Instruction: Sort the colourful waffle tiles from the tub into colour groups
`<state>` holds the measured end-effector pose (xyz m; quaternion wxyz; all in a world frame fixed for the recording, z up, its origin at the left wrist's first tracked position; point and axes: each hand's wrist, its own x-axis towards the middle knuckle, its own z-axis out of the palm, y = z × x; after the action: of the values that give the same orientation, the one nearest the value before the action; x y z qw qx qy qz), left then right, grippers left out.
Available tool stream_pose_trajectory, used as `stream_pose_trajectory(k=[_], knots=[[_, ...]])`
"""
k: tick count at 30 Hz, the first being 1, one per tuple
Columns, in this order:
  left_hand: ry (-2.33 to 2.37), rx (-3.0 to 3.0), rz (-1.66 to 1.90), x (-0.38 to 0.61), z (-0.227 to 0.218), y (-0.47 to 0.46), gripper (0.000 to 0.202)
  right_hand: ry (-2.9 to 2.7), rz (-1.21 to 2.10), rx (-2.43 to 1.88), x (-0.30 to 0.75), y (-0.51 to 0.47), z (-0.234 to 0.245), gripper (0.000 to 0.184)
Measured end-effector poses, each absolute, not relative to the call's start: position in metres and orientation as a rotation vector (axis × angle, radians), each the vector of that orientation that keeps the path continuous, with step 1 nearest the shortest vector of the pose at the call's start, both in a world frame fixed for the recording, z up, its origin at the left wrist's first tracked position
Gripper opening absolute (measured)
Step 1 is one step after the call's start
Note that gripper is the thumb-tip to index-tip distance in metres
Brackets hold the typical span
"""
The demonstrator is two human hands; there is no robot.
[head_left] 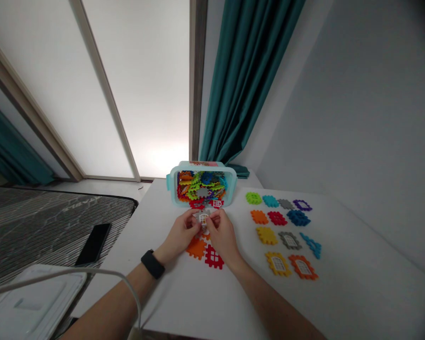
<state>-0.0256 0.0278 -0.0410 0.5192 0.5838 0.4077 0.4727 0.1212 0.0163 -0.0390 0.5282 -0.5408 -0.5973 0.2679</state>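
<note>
Left hand (180,231) and right hand (221,233) pinch a small pale window-pattern plastic tile (203,218) between them, apparently by its edges, just in front of the teal-rimmed storage box (173,189), above a red tile (213,257) on the white surface (156,236).

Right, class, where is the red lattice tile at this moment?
In the head view, the red lattice tile lies on the white table just below the right hand holding a white window tile, and beside an orange tile.
</note>
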Motion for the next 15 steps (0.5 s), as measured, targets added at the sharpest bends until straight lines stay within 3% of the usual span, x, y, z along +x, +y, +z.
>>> stream_pose_trajectory(k=[8, 15], knots=[[0.914, 1.316, 1.148, -0.0267, -0.0309, 0.0238, 0.046, -1.263, 1.007, -1.087, 0.1217, 0.0240, -0.0413, 0.020], [1.096, 1.539, 1.192, -0.0316, -0.0321, 0.0260, 0.021, -1.439, 0.868, -1.188, 0.1260, 0.0252, -0.0438, 0.024]])
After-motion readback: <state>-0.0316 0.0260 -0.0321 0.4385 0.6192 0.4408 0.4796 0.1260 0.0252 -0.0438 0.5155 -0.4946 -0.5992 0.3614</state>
